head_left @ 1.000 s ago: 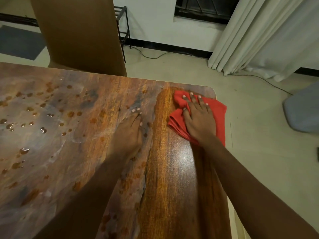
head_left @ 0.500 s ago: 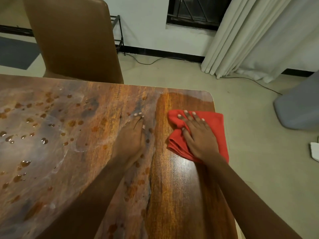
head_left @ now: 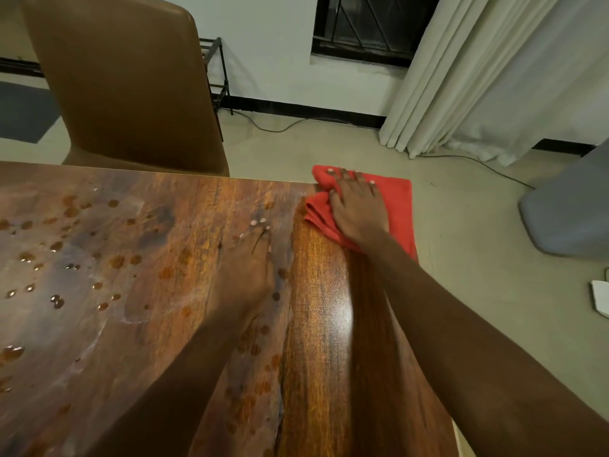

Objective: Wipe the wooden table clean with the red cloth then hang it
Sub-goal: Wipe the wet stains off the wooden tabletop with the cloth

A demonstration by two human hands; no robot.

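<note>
Glossy, wet-beaded wooden table [head_left: 316,324], soft red cloth [head_left: 398,199], smooth brown leather-look chair [head_left: 131,80].

Right hand [head_left: 359,211] is flat on the red cloth [head_left: 397,206], fingers spread, pressing it down at the far right corner of the tabletop [head_left: 316,341]. Left hand [head_left: 245,268] lies flat on the wood just left of the cloth, not touching it. Water drops [head_left: 56,300] sit all over the tabletop left of the hands. A brown chair [head_left: 131,80] stands behind the far edge.

Home dining room: wooden table [head_left: 99,258], chair [head_left: 131,87], curtains [head_left: 494,77].
</note>
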